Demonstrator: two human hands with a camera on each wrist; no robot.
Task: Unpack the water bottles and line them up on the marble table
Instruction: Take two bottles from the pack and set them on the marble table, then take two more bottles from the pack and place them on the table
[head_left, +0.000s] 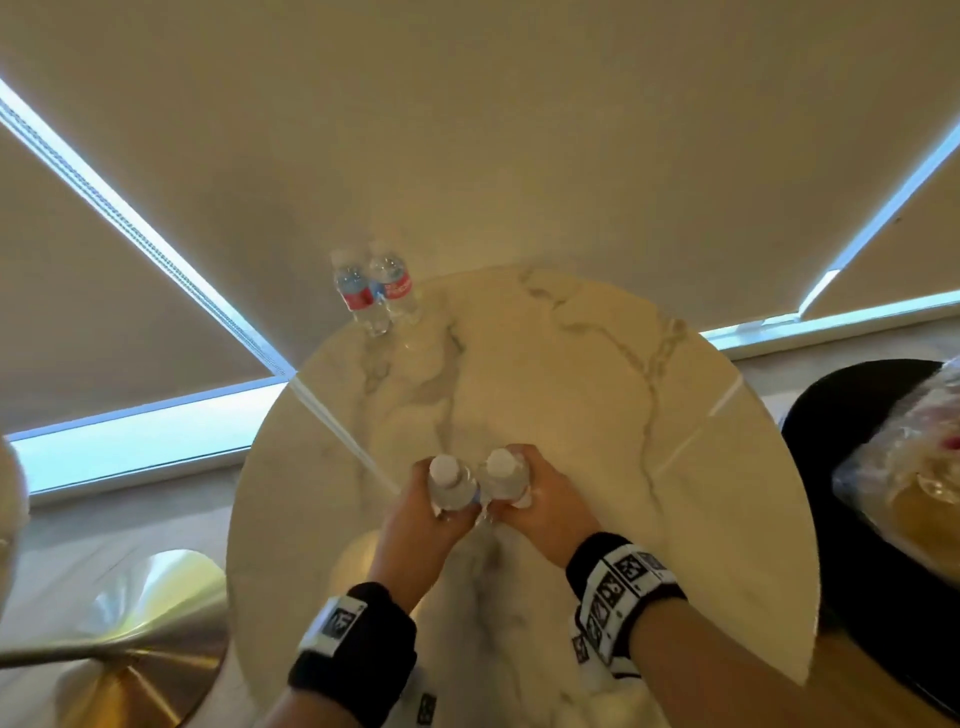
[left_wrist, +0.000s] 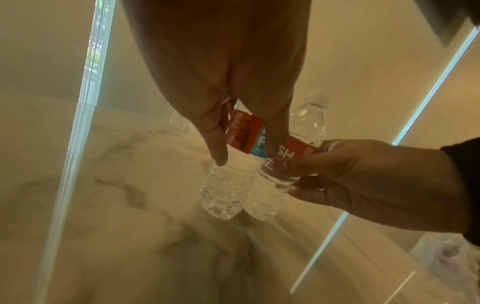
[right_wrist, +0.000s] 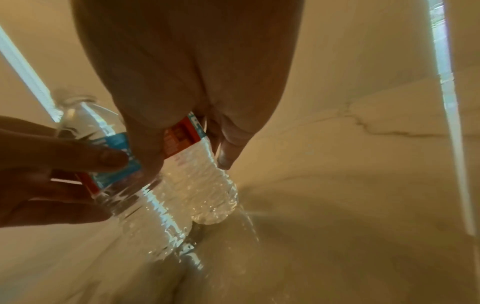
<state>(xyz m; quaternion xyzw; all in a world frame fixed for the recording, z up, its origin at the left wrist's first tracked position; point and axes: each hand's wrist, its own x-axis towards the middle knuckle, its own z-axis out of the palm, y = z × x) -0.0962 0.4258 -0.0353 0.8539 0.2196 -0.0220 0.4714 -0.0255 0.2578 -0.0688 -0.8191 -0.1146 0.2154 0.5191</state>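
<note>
Two clear water bottles with red and blue labels stand side by side at the far left rim of the round marble table (head_left: 571, 374): one bottle (head_left: 358, 293) and its neighbour (head_left: 393, 283). Near the table's front middle, my left hand (head_left: 441, 506) grips a third bottle (head_left: 448, 480) around its label, also seen from the left wrist (left_wrist: 228, 185). My right hand (head_left: 519, 501) grips a fourth bottle (head_left: 503, 478), seen from the right wrist (right_wrist: 207, 185). These two bottles are upright and touch each other. Their bases are at or just above the marble; I cannot tell which.
A black round seat (head_left: 841, 519) at the right carries a torn plastic wrap (head_left: 904, 457). A brass table base (head_left: 130, 639) sits on the floor at the lower left. Drawn window blinds (head_left: 467, 130) lie beyond the table.
</note>
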